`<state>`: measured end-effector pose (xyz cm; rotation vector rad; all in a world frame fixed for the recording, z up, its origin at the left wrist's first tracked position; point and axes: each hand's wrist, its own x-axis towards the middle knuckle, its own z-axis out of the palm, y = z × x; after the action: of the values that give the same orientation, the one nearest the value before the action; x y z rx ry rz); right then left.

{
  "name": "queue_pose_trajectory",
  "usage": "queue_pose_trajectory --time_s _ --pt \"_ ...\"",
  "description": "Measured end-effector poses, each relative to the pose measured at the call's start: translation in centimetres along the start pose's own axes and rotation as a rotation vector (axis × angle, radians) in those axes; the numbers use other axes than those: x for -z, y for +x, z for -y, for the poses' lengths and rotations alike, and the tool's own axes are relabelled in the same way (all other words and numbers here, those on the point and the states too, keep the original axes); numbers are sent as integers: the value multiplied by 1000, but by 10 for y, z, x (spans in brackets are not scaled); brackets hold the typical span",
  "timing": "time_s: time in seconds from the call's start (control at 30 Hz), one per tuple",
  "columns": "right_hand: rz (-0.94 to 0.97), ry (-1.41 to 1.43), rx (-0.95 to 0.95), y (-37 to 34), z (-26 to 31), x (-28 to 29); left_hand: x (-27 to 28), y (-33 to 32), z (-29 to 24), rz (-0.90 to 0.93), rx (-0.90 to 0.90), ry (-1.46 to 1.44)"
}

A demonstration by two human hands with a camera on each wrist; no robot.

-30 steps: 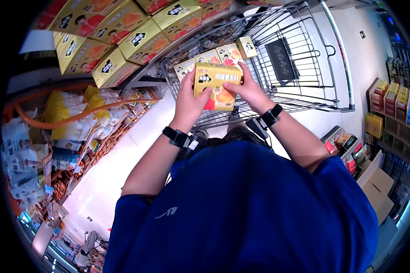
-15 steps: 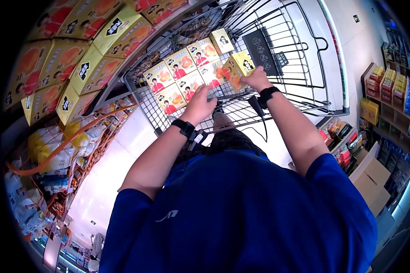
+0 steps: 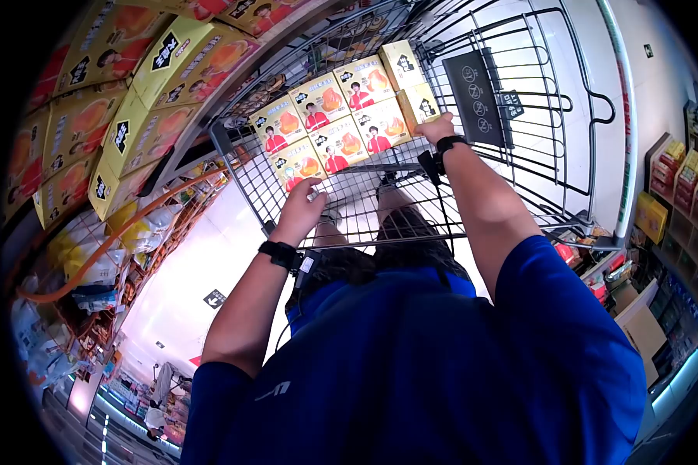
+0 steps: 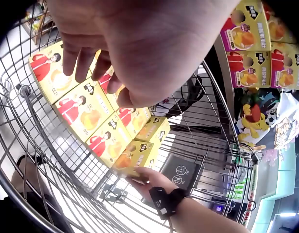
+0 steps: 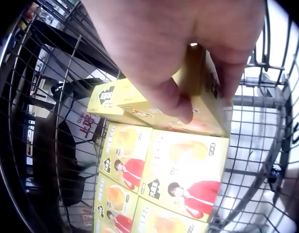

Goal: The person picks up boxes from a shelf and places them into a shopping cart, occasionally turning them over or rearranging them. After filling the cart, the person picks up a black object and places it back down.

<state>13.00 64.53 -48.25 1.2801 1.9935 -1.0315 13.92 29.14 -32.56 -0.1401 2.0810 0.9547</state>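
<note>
Two rows of yellow boxes (image 3: 336,145) lie flat in a wire shopping cart (image 3: 349,203), printed sides up. Beside them, two narrower boxes stand on edge at the right end. My right hand (image 3: 437,132) grips the nearer standing box (image 3: 419,105); in the right wrist view, fingers (image 5: 176,104) and thumb lie on either side of that box (image 5: 203,92). My left hand (image 3: 301,213) hovers by the near left corner of the flat boxes, fingers loosely bent and holding nothing. The left wrist view shows this hand (image 4: 135,48) above the boxes (image 4: 88,114).
Stacked yellow boxes (image 3: 143,116) rise at the left beyond the cart. A rack of bagged goods (image 3: 93,256) stands below them. A black sign panel (image 3: 473,97) hangs inside the cart; shelves (image 3: 678,194) stand at the far right.
The box held in both hands went down into the cart; my right hand has since set it upright against the others. My left hand let go and moved left, toward the near edge.
</note>
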Motion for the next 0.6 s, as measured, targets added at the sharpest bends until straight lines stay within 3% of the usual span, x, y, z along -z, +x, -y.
queue_pose_trajectory --time_s 0.07,0.2,0.23,0.3,0.33,0.37,0.4,0.43,0.5,0.6 --pt "42 78 105 17 -15 -17 1 0 6 -24 -19 9" --pt "167 210 16 27 -23 -14 12 -7 -3 -66 -80 64" --pt "271 210 1 9 -8 6 15 -8 -6 -77 -118 95" --pt "293 204 221 92 -62 -20 23 -10 -3 -109 -122 46" --pt "142 115 40 16 -15 18 29 -12 -2 -119 -141 13" --pt "93 -1 34 -11 3 38 38 -15 -7 -138 -164 -18" --pt "134 -30 82 -17 8 50 49 -22 -17 -177 -174 -20" --pt "59 51 228 -23 7 50 63 -26 -22 -194 -204 -9" --pt "30 340 270 -45 23 53 90 -35 -32 -270 -265 -123" --pt "109 457 412 -153 93 83 142 -58 -51 -373 -386 -277"
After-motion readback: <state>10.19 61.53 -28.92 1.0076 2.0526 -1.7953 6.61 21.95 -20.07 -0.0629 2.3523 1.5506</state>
